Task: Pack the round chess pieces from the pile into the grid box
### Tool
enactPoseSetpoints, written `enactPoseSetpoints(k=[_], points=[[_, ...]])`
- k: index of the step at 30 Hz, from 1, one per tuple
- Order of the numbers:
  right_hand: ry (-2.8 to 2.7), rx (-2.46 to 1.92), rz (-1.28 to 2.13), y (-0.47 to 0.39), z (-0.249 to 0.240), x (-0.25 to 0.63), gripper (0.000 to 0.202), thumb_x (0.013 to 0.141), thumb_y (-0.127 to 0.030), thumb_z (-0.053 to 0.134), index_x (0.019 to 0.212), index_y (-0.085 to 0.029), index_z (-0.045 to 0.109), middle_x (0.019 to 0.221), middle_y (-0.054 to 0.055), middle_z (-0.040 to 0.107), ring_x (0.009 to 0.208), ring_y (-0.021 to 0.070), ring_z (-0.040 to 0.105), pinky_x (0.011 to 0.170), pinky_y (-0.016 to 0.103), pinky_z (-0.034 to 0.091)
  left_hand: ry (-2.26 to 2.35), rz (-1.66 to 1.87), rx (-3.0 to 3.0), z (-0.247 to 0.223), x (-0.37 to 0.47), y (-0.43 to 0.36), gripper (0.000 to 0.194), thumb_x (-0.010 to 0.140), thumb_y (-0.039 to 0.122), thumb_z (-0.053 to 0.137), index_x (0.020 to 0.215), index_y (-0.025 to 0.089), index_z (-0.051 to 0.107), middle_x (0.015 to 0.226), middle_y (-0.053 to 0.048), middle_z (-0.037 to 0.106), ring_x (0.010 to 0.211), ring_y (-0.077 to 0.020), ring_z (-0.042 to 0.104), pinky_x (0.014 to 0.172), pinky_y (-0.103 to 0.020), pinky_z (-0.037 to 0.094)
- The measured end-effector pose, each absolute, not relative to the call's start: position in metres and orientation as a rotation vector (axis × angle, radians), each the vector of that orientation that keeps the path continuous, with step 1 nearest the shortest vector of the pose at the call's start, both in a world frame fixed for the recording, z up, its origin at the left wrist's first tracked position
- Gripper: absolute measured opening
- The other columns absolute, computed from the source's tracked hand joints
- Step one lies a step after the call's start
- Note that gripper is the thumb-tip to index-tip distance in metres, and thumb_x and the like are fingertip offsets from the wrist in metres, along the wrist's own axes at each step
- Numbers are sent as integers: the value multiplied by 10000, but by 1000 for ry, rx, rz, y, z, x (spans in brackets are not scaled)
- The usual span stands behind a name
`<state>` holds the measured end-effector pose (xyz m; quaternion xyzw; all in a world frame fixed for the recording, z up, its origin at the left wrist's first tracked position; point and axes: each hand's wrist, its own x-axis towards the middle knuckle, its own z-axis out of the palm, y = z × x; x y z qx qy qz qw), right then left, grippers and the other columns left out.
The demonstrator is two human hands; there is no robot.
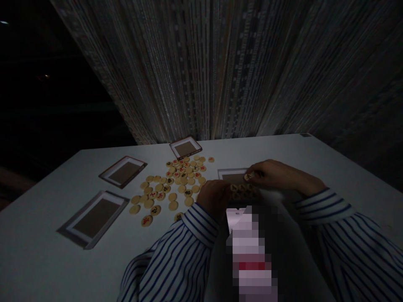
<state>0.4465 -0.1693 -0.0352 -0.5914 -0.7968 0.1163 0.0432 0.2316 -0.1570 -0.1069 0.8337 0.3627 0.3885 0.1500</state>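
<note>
A shallow box [224, 171] lies near the front of the white table, with several round wooden pieces [242, 187] in rows inside it. My right hand [273, 173] is over the box's right side, its fingers closed on a round piece [248, 177] with a dark character. At the box's left edge rests my left hand [214, 197], its fingers curled and partly hidden in shadow. Left of my left hand, many loose round pieces [189, 170] are spread out, some showing red or black characters, others plain.
Two box parts [122, 171] [94, 218] lie on the left of the white table [267, 147]. Another box [185, 147] is at the back beside the loose pieces. A hanging string curtain [201, 75] stands behind the table. A bright, pixelated screen [248, 239] is below my hands.
</note>
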Motion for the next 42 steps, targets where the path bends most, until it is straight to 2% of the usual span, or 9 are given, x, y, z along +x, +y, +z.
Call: enactPoseSetpoints(k=[5, 21, 30, 36, 42], points=[[-2509, -1805, 363, -163, -37, 447, 276, 794, -278, 464, 936, -200, 687, 810, 57, 700, 669, 161, 608, 598, 263, 427, 1024, 1093, 2383, -106, 230, -157, 169, 809, 231, 499, 825, 201, 664, 785, -60, 685, 758, -186, 603, 705, -328, 476], [-2548, -1843, 398, -155, -41, 449, 293, 795, -324, 475, 951, -200, 690, 816, 64, 700, 675, 173, 617, 598, 283, 434, 1038, 1081, 2406, -103, 230, -161, 159, 806, 198, 511, 832, 185, 668, 820, -77, 691, 778, -208, 620, 768, -377, 468], [-2546, -1866, 376, -156, -37, 448, 326, 803, -335, 474, 1020, -190, 670, 808, 66, 697, 658, 163, 610, 554, 260, 412, 1031, 1049, 2444, -101, 230, -160, 153, 811, 196, 507, 818, 196, 660, 808, -55, 698, 774, -188, 628, 749, -341, 478], [-2582, -1823, 429, -156, -38, 448, 324, 820, -295, 445, 1037, -191, 663, 921, 71, 699, 767, 179, 624, 656, 270, 437, 1061, 1055, 2483, -100, 231, -161, 142, 815, 199, 512, 803, 194, 653, 801, -43, 697, 768, -171, 629, 731, -315, 495], [-2569, -1819, 444, -155, -42, 450, 316, 826, -285, 431, 1000, -205, 681, 916, 65, 703, 772, 183, 627, 672, 279, 441, 1052, 1071, 2492, -100, 231, -160, 146, 813, 203, 513, 782, 207, 656, 780, -34, 692, 742, -164, 626, 731, -322, 501]])
